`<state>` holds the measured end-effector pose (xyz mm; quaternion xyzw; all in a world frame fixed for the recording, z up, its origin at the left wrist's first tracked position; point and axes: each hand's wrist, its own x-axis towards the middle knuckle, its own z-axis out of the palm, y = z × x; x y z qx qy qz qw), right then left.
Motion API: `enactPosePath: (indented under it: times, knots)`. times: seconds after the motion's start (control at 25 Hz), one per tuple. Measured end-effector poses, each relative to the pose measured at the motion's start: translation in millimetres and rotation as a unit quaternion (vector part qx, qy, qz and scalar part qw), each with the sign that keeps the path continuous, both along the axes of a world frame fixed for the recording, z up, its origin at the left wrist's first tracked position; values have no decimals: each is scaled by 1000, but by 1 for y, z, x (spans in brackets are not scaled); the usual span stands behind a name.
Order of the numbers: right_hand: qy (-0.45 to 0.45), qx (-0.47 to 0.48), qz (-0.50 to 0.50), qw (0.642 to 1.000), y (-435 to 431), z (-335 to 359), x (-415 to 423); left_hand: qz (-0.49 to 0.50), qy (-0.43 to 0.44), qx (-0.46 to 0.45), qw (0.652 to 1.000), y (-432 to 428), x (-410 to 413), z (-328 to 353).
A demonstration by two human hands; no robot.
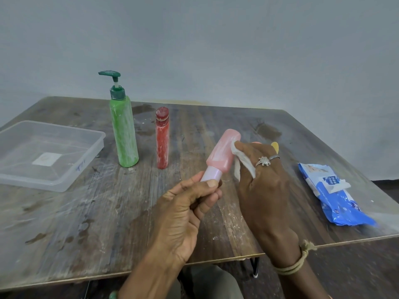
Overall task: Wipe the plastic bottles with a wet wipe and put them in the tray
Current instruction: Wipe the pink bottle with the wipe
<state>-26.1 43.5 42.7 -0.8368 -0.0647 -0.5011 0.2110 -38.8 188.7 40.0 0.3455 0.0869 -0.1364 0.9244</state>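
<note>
My left hand (190,203) grips a pink plastic bottle (222,153) by its pale cap end, holding it tilted above the table with its base pointing away. My right hand (265,180) pinches a white wet wipe (241,161) and presses it against the right side of the pink bottle. A tall green pump bottle (124,130) and a slim red bottle (162,139) stand upright on the table, both smeared with white. A clear plastic tray (71,171) lies at the left with no bottle in it.
A blue pack of wet wipes (336,197) lies at the right of the worn wooden table (108,223). A yellow and a pink object peek out behind my right hand. A plain wall runs along the table's far edge.
</note>
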Motion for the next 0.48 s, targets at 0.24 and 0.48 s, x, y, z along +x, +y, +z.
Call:
enactPosePath:
  times: [0.24,0.48]
  knots:
    - [11,-21,-17,1000,-6,15,3,-11,-16,19,1000,2,-1,0]
    - [36,7,-30,999,-13,16,3,2,-26,36,999,1,0,-1]
